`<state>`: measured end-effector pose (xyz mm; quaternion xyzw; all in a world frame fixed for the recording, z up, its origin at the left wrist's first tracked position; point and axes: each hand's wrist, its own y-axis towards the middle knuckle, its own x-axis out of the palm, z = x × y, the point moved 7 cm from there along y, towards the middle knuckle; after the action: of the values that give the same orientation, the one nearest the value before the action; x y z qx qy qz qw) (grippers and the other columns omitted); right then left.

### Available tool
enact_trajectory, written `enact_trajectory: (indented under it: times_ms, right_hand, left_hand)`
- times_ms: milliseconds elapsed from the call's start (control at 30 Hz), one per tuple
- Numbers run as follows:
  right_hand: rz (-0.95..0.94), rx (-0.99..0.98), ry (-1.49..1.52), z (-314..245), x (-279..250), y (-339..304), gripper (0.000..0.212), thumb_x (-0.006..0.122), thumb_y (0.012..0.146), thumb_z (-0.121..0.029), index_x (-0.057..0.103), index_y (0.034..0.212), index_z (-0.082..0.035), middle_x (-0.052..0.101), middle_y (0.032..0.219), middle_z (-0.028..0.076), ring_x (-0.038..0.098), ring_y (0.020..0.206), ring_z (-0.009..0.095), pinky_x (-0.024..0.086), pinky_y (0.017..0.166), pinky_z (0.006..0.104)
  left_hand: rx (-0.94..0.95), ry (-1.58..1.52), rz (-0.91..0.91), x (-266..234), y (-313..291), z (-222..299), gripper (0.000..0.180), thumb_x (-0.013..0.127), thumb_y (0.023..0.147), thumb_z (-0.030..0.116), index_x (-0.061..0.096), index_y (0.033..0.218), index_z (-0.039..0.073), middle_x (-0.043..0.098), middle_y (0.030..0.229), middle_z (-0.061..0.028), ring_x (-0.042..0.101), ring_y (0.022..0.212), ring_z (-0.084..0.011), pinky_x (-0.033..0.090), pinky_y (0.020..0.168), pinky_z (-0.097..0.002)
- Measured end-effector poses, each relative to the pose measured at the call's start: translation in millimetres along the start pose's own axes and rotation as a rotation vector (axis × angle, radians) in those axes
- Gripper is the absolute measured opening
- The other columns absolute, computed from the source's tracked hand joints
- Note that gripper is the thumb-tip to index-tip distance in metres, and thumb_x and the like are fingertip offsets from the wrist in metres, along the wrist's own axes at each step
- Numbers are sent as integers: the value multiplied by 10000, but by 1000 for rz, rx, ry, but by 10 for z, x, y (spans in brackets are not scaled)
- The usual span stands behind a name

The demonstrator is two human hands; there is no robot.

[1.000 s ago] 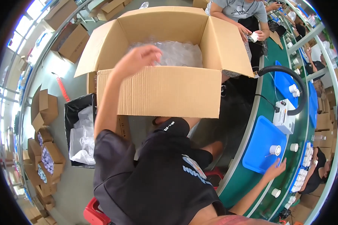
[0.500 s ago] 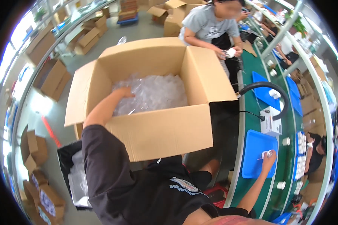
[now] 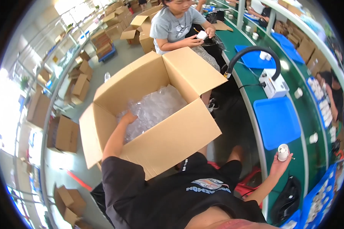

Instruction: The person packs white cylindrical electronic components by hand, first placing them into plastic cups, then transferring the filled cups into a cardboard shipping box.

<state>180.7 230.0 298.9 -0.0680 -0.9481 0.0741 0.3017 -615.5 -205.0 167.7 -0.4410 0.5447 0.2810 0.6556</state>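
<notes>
My left hand (image 3: 130, 117) reaches into an open cardboard box (image 3: 172, 139) and its fingers close at the edge of a heap of clear plastic pieces (image 3: 160, 105); the fingertips are partly hidden there. Off to the right, above the green work surface, my right hand (image 3: 279, 166) grips a white cylindrical plastic part (image 3: 283, 152), held upright with its open top showing. A thin, light-coloured bit sticks out beside those fingers. Just beyond this hand lies a blue tray (image 3: 277, 122).
A white device (image 3: 274, 84) with a black bent hose (image 3: 256, 49) stands past the tray. Another person (image 3: 177, 28) sits beyond the box, holding a white part. A black pouch (image 3: 286, 200) lies near my right forearm. Cardboard boxes (image 3: 63, 133) stand on the floor at left.
My right hand has lifted the white part from over the blue tray toward me. My left hand's fingers, spread on the plastic before, are now drawn together. The view has turned.
</notes>
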Motion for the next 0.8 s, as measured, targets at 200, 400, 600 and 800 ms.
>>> enact_trajectory:
  times_ms: [200, 400, 600, 800]
  right_hand:
    - [-178, 18, 355, 34, -302, -356, 483, 524, 933, -229, 466, 1340, 25, 530, 1335, 154, 499, 1234, 290, 385, 1045, 422]
    - [-454, 61, 85, 15, 452, -537, 546, 565, 918, -176, 400, 1405, 11, 549, 1281, 138, 602, 1054, 223, 518, 878, 344]
    - [-534, 67, -119, 25, 936, -695, 520, 632, 896, -157, 457, 1370, -36, 573, 1138, 99, 586, 904, 156, 500, 769, 269]
    - [-629, -305, -609, 131, 1307, -925, 482, 647, 863, -17, 528, 1326, -81, 520, 1249, 73, 545, 1040, 156, 481, 825, 278]
  left_hand:
    - [4, -423, -188, -733, -392, 552, 578, 386, 954, 522, 554, 1152, 6, 579, 727, -60, 512, 483, -146, 404, 388, -300]
    - [23, -1106, 14, -1900, -1451, 442, 571, 293, 986, 513, 586, 1030, 26, 628, 802, -87, 570, 591, -163, 452, 500, -274]
    - [141, -1641, 444, -2208, -2959, 1210, 527, 395, 977, 499, 597, 1087, 26, 640, 877, -105, 595, 720, -162, 496, 629, -233]
    - [296, -2076, -272, -1475, -3478, 2484, 606, 439, 960, 596, 523, 1254, 73, 531, 1228, -180, 598, 814, -229, 509, 657, -323]
